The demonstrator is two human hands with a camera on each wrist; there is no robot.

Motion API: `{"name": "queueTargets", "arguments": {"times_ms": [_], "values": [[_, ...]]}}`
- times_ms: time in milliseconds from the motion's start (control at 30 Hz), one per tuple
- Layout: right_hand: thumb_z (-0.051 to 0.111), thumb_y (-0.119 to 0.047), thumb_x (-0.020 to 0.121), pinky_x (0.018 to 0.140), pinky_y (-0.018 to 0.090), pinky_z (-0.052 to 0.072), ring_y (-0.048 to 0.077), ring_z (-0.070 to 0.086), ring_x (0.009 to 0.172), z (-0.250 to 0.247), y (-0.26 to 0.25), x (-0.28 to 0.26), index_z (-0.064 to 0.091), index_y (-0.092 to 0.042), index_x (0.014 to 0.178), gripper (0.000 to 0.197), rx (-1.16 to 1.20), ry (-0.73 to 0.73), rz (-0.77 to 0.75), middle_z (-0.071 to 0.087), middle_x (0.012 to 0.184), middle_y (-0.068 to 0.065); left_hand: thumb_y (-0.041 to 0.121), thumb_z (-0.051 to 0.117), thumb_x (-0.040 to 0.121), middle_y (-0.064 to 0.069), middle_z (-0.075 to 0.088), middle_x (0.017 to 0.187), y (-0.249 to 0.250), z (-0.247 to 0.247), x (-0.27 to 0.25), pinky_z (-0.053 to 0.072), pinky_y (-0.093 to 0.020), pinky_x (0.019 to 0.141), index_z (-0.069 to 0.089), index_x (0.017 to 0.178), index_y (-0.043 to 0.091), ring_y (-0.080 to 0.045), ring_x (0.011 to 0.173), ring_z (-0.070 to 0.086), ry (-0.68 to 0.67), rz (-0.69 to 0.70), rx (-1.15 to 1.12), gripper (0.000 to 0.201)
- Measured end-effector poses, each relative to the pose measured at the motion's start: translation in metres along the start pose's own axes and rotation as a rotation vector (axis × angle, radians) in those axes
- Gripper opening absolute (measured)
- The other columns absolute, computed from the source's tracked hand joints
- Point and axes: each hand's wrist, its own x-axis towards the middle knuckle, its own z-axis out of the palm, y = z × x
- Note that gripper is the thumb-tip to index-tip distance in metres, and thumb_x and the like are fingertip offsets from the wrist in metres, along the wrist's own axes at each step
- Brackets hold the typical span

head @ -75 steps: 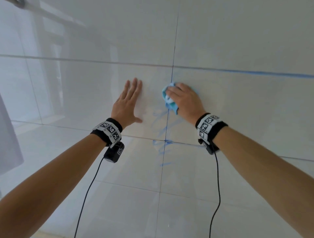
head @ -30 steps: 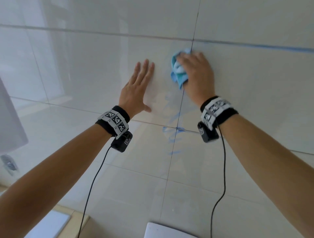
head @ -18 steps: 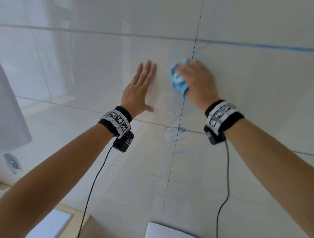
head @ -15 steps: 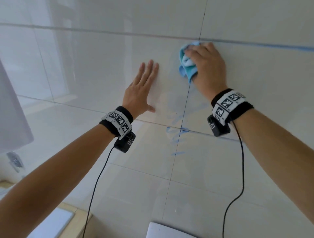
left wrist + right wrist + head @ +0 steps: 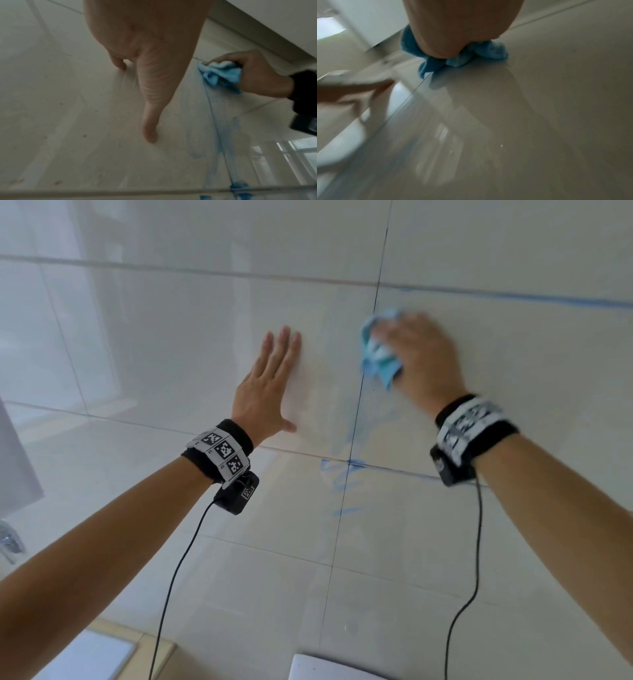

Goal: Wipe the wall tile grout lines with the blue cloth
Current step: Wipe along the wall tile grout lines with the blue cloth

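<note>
Wiping step in hand: right hand (image 5: 419, 356) gripped bunched blue cloth (image 5: 378, 356), upper centre-right of frame, pressed on vertical grout line (image 5: 356, 419). Left hand (image 5: 265, 385) flat on tile, fingers straight. Next move likely calls for downward stroke toward blue smears (image 5: 337, 474), lower centre.
</note>
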Motion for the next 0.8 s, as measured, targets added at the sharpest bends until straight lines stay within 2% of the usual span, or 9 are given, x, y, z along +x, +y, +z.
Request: {"name": "queueTargets", "arguments": {"times_ms": [67,200,267,367,500,600,667,733,800], "values": [[0.068,-0.030,0.094,0.090,0.033,0.049,0.027,0.058,0.111,-0.021,0.023,0.028,0.070,-0.015,0.125,0.034,-0.074,0.039,0.166,0.070,0.127,0.002,0.039,0.103,0.050,0.005,-0.021,0.173,0.003,-0.001,0.000,0.048,-0.033,0.107,-0.018,0.165,0.024,-0.023,0.161,-0.013,-0.016,0.000,0.014,0.168],[0.065,-0.023,0.093,0.092,0.036,0.050,0.032,0.061,0.109,-0.015,0.015,0.017,0.071,-0.013,0.126,0.035,-0.064,0.097,0.268,0.070,0.128,0.003,0.030,0.103,0.055,0.005,-0.020,0.173,0.008,-0.002,-0.001,0.052,-0.036,0.103,-0.017,0.165,0.023,-0.025,0.161,-0.012,-0.020,-0.004,0.012,0.163],[0.067,-0.023,0.091,0.091,0.037,0.050,0.033,0.063,0.106,-0.001,-0.006,-0.006,0.071,-0.012,0.123,0.034,-0.025,0.007,0.167,0.071,0.122,0.007,0.026,0.103,0.055,0.003,-0.019,0.174,0.009,-0.002,-0.002,0.052,-0.036,0.104,-0.016,0.166,0.021,-0.026,0.161,-0.011,-0.026,-0.017,0.035,0.162],[0.064,-0.017,0.091,0.099,0.040,0.052,0.030,0.063,0.112,-0.005,-0.019,-0.019,0.070,-0.009,0.123,0.033,-0.026,-0.204,-0.052,0.070,0.123,0.006,0.011,0.098,0.061,0.001,-0.018,0.174,0.012,-0.003,-0.002,0.052,-0.035,0.103,-0.015,0.166,0.020,-0.027,0.161,-0.008,-0.036,-0.031,0.073,0.154],[0.071,-0.017,0.088,0.087,0.040,0.052,0.028,0.060,0.104,-0.026,0.000,0.028,0.071,-0.014,0.114,0.026,-0.058,-0.076,0.221,0.071,0.111,0.002,-0.015,0.069,0.073,0.000,-0.019,0.174,0.016,-0.006,0.000,0.050,-0.034,0.107,-0.018,0.165,0.021,-0.027,0.161,-0.007,-0.048,-0.036,0.072,0.131],[0.070,-0.022,0.084,0.089,0.039,0.051,0.028,0.060,0.102,-0.024,-0.002,0.044,0.071,-0.010,0.108,0.027,-0.070,-0.051,0.256,0.072,0.107,0.003,-0.020,0.059,0.073,0.001,-0.017,0.174,0.018,-0.003,0.001,0.048,-0.035,0.109,-0.014,0.166,0.021,-0.027,0.161,-0.005,-0.031,-0.064,0.047,0.125],[0.064,-0.027,0.083,0.093,0.038,0.051,0.029,0.060,0.103,-0.019,-0.010,0.039,0.071,-0.009,0.108,0.031,-0.055,-0.030,0.292,0.072,0.110,0.004,-0.022,0.053,0.071,0.003,-0.014,0.175,0.022,0.002,0.001,0.053,-0.036,0.104,-0.011,0.167,0.022,-0.028,0.161,-0.004,-0.014,-0.079,-0.011,0.123],[0.070,-0.020,0.080,0.096,0.035,0.049,0.028,0.060,0.107,-0.018,-0.011,0.036,0.071,-0.008,0.113,0.035,-0.038,-0.048,0.296,0.072,0.115,0.004,-0.020,0.049,0.072,0.003,-0.011,0.175,0.026,0.003,0.002,0.054,-0.037,0.099,-0.007,0.167,0.022,-0.029,0.162,0.000,0.005,-0.097,-0.055,0.118],[0.075,-0.009,0.078,0.095,0.032,0.047,0.027,0.059,0.109,-0.025,-0.003,0.036,0.070,-0.010,0.115,0.038,-0.062,-0.099,0.261,0.071,0.116,0.001,-0.015,0.048,0.078,-0.002,-0.004,0.176,0.031,-0.001,0.004,0.049,-0.040,0.109,0.000,0.168,0.016,-0.028,0.162,0.006,0.024,-0.115,-0.062,0.107]]}}
